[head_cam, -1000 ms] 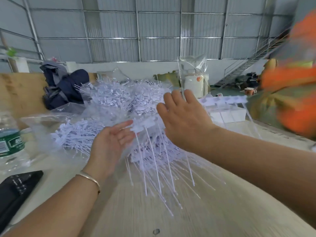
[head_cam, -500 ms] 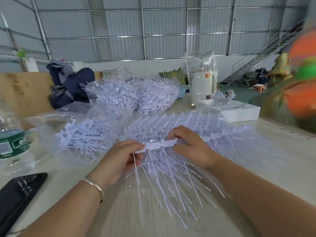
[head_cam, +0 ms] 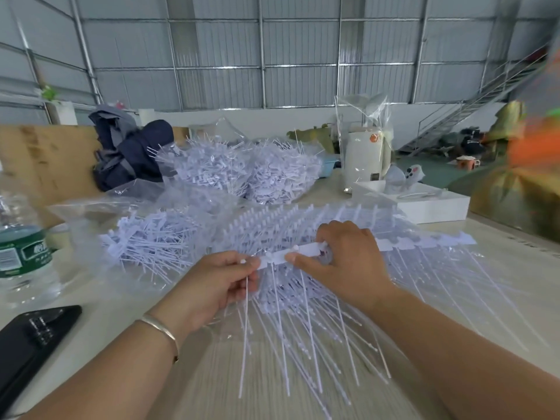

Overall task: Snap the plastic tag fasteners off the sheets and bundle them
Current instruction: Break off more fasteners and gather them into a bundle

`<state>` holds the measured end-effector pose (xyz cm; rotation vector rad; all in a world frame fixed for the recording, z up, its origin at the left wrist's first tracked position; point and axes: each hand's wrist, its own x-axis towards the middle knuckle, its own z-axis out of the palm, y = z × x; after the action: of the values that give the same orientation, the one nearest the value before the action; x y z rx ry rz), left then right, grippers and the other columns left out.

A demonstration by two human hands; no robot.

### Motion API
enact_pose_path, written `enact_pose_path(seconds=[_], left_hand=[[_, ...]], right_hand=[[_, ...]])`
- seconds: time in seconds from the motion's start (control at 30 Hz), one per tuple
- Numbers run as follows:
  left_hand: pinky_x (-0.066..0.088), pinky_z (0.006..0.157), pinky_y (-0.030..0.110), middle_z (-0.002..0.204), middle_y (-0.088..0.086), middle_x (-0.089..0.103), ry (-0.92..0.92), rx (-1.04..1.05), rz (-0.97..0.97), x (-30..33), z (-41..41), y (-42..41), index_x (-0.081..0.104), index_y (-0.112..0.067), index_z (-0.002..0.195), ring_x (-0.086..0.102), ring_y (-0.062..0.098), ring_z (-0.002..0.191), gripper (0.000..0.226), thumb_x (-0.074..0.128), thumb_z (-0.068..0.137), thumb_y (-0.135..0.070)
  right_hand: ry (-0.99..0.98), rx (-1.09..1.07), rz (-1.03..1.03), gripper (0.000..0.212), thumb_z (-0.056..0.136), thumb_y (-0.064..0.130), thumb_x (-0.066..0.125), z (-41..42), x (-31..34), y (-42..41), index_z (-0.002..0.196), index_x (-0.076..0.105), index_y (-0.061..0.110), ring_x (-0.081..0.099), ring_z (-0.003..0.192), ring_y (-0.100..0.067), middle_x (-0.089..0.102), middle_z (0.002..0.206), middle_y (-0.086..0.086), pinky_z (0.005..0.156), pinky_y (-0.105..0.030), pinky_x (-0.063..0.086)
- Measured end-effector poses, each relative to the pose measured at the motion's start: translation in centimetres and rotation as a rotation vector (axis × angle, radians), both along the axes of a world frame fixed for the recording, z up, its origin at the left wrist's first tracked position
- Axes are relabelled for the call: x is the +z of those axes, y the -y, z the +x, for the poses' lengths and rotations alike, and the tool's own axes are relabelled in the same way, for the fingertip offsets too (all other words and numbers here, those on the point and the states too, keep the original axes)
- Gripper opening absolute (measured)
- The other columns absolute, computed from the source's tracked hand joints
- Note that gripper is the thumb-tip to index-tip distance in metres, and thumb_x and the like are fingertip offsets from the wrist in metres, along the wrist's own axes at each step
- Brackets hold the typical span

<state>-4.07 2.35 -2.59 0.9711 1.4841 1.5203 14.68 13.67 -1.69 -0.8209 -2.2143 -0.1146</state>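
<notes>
While gripped at both ends, pictured at centre: white fastener strip [head_cam: 298, 253], held level just above a fanned sheet of tag fasteners [head_cam: 348, 298] on pale wooden table [head_cam: 500, 286].

At far left: water bottle [head_cam: 21, 253] with green label, standing upright near table edge. Just below it: black flat object [head_cam: 33, 334], lying on table, kind not clear.

Further right: clear plastic bag [head_cam: 100, 213] spread flat, and on it a loose heap of snapped-off fasteners [head_cam: 151, 247], thin stems pointing mostly toward camera.

Behind, against plywood board [head_cam: 45, 165]: dark blue clothing [head_cam: 130, 153] in a pile. Beside it, two large bagged mounds of fasteners [head_cam: 242, 174], well behind the hands.

Left hand [head_cam: 212, 286], with metal bangle [head_cam: 160, 331] at wrist: fingers curled, thumb and forefinger pinching left end of strip, one long stem hanging straight down from the pinch.

Right hand [head_cam: 342, 262]: fingers bent over top of strip, thumb pressed against its near edge, clamping it just beside left hand. Remainder of strip running on to the right past the knuckles, toothed edge visible.

Beneath both hands: many long white stems splaying out toward camera across table.

Farther right, at rear: white appliance [head_cam: 363, 159] wrapped in clear film, then open white box [head_cam: 424, 204] with small items inside, too blurred to identify. At far right edge: orange and green blur [head_cam: 533, 140], unidentifiable.
</notes>
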Motion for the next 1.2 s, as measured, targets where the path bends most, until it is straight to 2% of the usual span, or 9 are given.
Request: enact_pose_path(seconds=[0.17,0.37,0.47,0.57,0.73,0.9,1.07,1.13,1.2], left_hand=[[0.042,0.042,0.015,0.064,0.002,0.063,0.023,-0.014,0.052,0.8,0.2,0.4,0.071,-0.013,0.073,0.058,0.009,0.050,0.016,0.064,0.088,-0.012],[0.042,0.043,0.015,0.059,0.000,0.056,0.386,-0.250,0.196,1.6,-0.1,0.9,0.070,-0.016,0.061,0.049,0.007,0.046,0.010,0.078,0.067,-0.017],[0.043,0.043,0.018,0.059,0.002,0.054,0.483,-0.352,0.202,1.1,0.1,0.9,0.064,-0.011,0.074,0.048,0.009,0.045,0.049,0.098,0.039,-0.014],[0.043,0.049,0.019,0.060,0.003,0.054,0.506,-0.408,0.178,0.8,0.4,0.9,0.054,-0.008,0.096,0.048,0.011,0.048,0.073,0.098,0.038,-0.013],[0.045,0.053,0.022,0.060,0.003,0.055,0.497,-0.441,0.157,0.8,0.5,1.1,0.057,-0.009,0.095,0.051,0.012,0.049,0.070,0.099,0.040,-0.014],[0.052,0.053,0.024,0.063,0.004,0.059,0.421,-0.568,0.098,1.2,2.2,1.3,0.069,-0.011,0.086,0.058,0.012,0.055,0.041,0.095,0.054,-0.017],[0.054,0.054,0.021,0.066,0.003,0.062,0.348,-0.449,0.033,1.0,2.6,1.2,0.073,-0.009,0.091,0.060,0.010,0.054,0.015,0.070,0.080,-0.018],[0.053,0.052,0.022,0.066,0.003,0.061,0.395,-0.429,0.038,1.2,2.5,1.1,0.073,-0.010,0.084,0.059,0.011,0.052,0.017,0.079,0.074,-0.023],[0.050,0.049,0.022,0.064,0.003,0.058,0.475,-0.414,0.077,1.5,2.2,0.9,0.071,-0.011,0.074,0.055,0.012,0.050,0.035,0.095,0.051,-0.020]], right_hand=[[0.113,-0.021,0.047,0.063,0.076,0.077,0.009,0.1,0.2,0.2,0.071,0.036,0.020,0.038,0.069,-0.017,0.031,0.064,0.008,0.065,-0.030,0.024],[-0.046,0.129,-0.058,0.055,0.084,0.076,0.020,-0.3,0.4,1.7,0.063,0.028,0.026,0.035,0.056,-0.008,0.033,0.057,0.007,0.072,-0.034,0.027],[-0.089,0.221,-0.095,0.053,0.084,0.072,0.020,0.0,0.5,2.0,0.062,0.026,0.025,0.032,0.055,-0.010,0.030,0.056,0.006,0.066,-0.032,0.023],[-0.098,0.279,-0.091,0.051,0.089,0.067,0.025,0.2,0.5,1.8,0.061,0.025,0.023,0.030,0.053,-0.014,0.027,0.055,0.005,0.059,-0.028,0.019],[0.006,0.297,-0.074,0.052,0.087,0.069,0.022,0.0,0.4,1.4,0.062,0.026,0.023,0.032,0.053,-0.013,0.030,0.055,0.004,0.061,-0.028,0.019],[0.056,0.343,-0.042,0.061,0.085,0.069,0.024,0.2,0.2,1.3,0.070,0.045,0.014,0.037,0.058,-0.011,0.038,0.059,0.007,0.064,-0.030,0.020],[0.096,0.296,0.004,0.054,0.085,0.070,0.034,0.5,0.4,1.0,0.069,0.039,0.019,0.035,0.058,-0.011,0.035,0.059,0.009,0.065,-0.031,0.019],[0.081,0.265,0.025,0.055,0.082,0.071,0.039,0.8,0.7,1.0,0.069,0.040,0.018,0.037,0.057,-0.015,0.037,0.057,0.008,0.064,-0.031,0.019],[0.010,0.229,0.030,0.061,0.078,0.076,0.039,1.2,1.3,0.9,0.068,0.041,0.016,0.037,0.053,-0.016,0.036,0.053,0.007,0.059,-0.032,0.020]])
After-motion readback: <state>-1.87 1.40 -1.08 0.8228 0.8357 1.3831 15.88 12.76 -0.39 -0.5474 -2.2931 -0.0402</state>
